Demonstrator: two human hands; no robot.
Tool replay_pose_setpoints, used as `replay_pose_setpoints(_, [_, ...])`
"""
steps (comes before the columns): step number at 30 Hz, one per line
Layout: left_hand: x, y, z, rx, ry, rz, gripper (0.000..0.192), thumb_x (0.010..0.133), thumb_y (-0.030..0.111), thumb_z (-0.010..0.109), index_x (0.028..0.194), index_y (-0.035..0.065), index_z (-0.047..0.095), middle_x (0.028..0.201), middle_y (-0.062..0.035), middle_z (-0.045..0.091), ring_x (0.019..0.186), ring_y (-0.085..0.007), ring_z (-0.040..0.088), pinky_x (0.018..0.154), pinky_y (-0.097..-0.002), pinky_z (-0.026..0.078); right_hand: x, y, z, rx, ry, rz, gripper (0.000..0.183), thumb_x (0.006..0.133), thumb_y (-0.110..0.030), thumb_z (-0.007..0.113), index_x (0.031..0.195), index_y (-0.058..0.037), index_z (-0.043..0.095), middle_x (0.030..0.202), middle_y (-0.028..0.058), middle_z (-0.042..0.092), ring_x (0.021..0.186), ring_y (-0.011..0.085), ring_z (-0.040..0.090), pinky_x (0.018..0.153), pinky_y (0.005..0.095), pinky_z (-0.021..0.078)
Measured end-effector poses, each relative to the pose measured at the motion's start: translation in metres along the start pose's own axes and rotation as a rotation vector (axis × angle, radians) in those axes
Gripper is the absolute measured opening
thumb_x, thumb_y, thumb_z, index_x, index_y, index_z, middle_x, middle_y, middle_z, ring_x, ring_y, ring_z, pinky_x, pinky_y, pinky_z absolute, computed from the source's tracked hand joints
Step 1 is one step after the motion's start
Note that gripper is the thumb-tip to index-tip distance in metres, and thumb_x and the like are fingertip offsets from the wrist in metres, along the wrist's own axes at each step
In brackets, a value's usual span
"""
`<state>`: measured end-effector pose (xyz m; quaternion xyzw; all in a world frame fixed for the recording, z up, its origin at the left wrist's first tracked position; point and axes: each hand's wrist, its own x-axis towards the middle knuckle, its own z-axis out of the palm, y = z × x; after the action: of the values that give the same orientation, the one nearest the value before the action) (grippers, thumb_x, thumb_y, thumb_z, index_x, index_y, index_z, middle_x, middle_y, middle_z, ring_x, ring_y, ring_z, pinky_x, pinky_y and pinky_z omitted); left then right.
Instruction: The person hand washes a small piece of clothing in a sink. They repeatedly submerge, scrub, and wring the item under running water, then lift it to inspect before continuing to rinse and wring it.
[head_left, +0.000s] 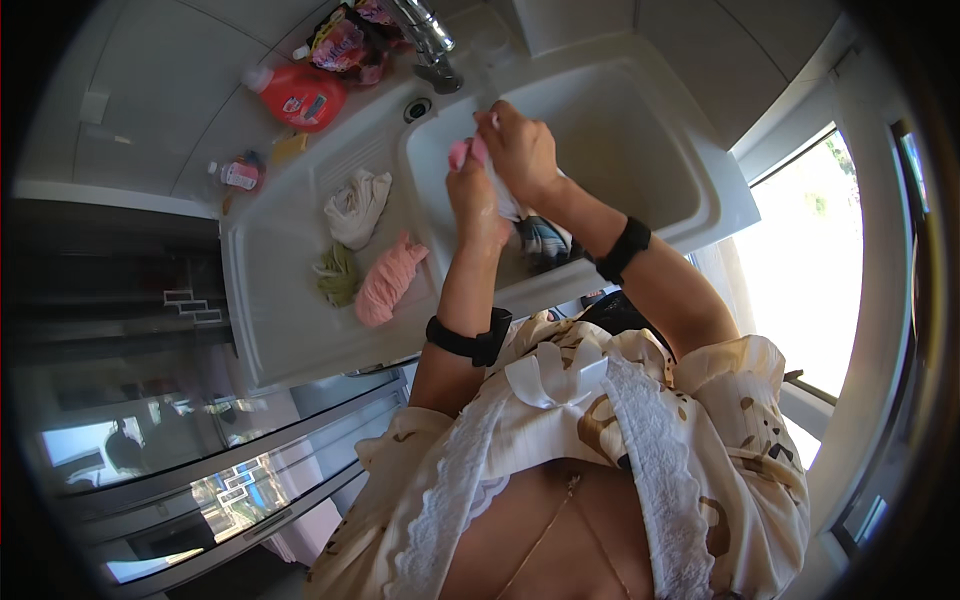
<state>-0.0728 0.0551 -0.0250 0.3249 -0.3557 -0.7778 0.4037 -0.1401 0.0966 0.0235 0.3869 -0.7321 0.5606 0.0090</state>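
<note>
Over the left part of the sink basin (630, 150), my left hand (474, 191) and my right hand (521, 150) grip a pink and white wet-looking cloth (469, 154) between them. My right hand is slightly higher in the view, its fingers curled over the cloth. Part of the cloth hangs behind my wrists. Below it, a dark, blue and white striped fabric (545, 238) lies at the basin's near side. On the ribbed drainboard (285, 330) rest a twisted pink cloth (388, 281), a bundled off-white cloth (358, 208) and a crumpled green cloth (336, 276).
A chrome faucet (431, 45) stands behind the basin beside a round drain opening (417, 110). Along the back edge are a red detergent bottle (304, 97), softener pouches (349, 49), a yellow bar (289, 148) and a small bottle (240, 175). A bright window is at right.
</note>
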Motion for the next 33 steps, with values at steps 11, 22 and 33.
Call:
replay_pose_setpoints(11, [-0.011, 0.042, -0.005, -0.07, -0.285, -0.26, 0.044, 0.092, 0.037, 0.052, 0.122, 0.0047, 0.048, 0.116, -0.0082, 0.058, 0.104, -0.0208, 0.058, 0.089, -0.0366, 0.047, 0.024, 0.047, 0.009, 0.298, -0.293, 0.124, 0.029, 0.088, -0.029, 0.059, 0.079, -0.0023, 0.055, 0.057, 0.0087, 0.056, 0.049, 0.0172, 0.055, 0.049, 0.0341, 0.0453])
replay_pose_setpoints(22, [-0.035, 0.082, -0.017, 0.201, -0.295, -0.156, 0.035, 0.08, 0.012, 0.07, 0.111, 0.0044, 0.055, 0.1, -0.0054, 0.061, 0.089, -0.0159, 0.062, 0.077, -0.031, 0.052, 0.032, 0.024, -0.026, 0.915, -0.568, 0.508, 0.027, 0.089, -0.03, 0.061, 0.081, -0.0046, 0.057, 0.066, 0.0009, 0.056, 0.053, 0.0082, 0.052, 0.046, 0.0265, 0.0436])
replay_pose_setpoints(33, [-0.008, 0.031, -0.018, 0.008, -0.171, 0.098, 0.019, 0.091, 0.02, 0.058, 0.105, 0.007, 0.055, 0.104, -0.0026, 0.06, 0.093, -0.0149, 0.06, 0.079, -0.0295, 0.049, -0.015, -0.005, -0.003, 0.317, 0.018, -0.083, 0.02, 0.086, -0.023, 0.063, 0.089, -0.0061, 0.053, 0.071, 0.0171, 0.06, 0.058, 0.031, 0.059, 0.054, 0.0372, 0.0462])
